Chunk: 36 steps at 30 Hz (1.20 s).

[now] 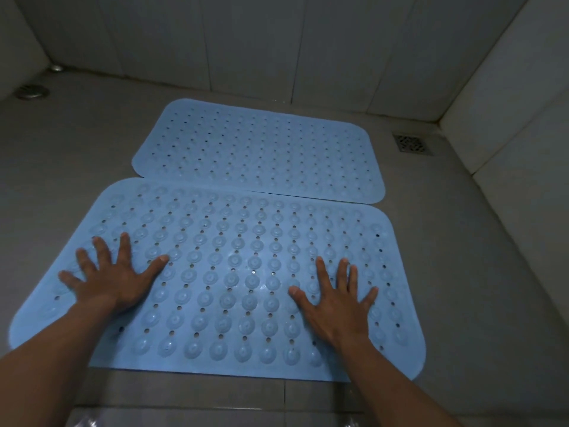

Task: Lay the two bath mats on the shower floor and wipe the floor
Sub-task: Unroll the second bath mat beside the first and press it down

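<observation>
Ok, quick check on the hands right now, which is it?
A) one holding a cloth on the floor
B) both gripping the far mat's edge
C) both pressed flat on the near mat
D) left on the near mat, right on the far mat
C: the left hand and right hand lie with fingers spread flat on the near mat; the far mat is untouched.

Pressing the left hand (107, 278) flat on the near mat (234, 272), left part, and the right hand (335, 306) on its right part; spotting the far mat (258, 149) just behind, edges meeting, both lying on the shower floor (77, 149); round drain (32, 91) far left, square drain (412, 144) back right
</observation>
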Tool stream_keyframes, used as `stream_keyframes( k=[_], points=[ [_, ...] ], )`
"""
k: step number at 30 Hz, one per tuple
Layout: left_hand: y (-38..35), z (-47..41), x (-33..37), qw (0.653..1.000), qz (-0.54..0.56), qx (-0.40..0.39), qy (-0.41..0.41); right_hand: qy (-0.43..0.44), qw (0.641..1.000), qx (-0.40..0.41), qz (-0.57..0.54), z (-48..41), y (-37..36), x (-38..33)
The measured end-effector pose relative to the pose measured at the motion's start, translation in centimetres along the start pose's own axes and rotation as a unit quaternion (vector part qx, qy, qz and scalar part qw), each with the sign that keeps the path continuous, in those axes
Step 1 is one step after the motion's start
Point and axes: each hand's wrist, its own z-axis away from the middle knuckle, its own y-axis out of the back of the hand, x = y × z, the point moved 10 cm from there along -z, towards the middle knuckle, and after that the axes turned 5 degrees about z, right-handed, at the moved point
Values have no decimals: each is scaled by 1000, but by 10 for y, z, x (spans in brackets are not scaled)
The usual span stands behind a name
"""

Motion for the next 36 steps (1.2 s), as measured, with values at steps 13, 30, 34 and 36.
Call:
stream_keyframes(
  k=[13,30,34,36],
  points=[
    [1,-2,0,1000,0,6,3,6,1000,-25,0,-7,0,1],
    [63,-54,21,983,-30,149,-101,119,991,56,-4,-71,44,-149],
    [74,-95,52,971,-16,133,-197,209,976,59,5,-103,46,-249],
    [65,-110,61,969,-10,111,-220,246,967,62,11,-116,45,-289]
  ],
)
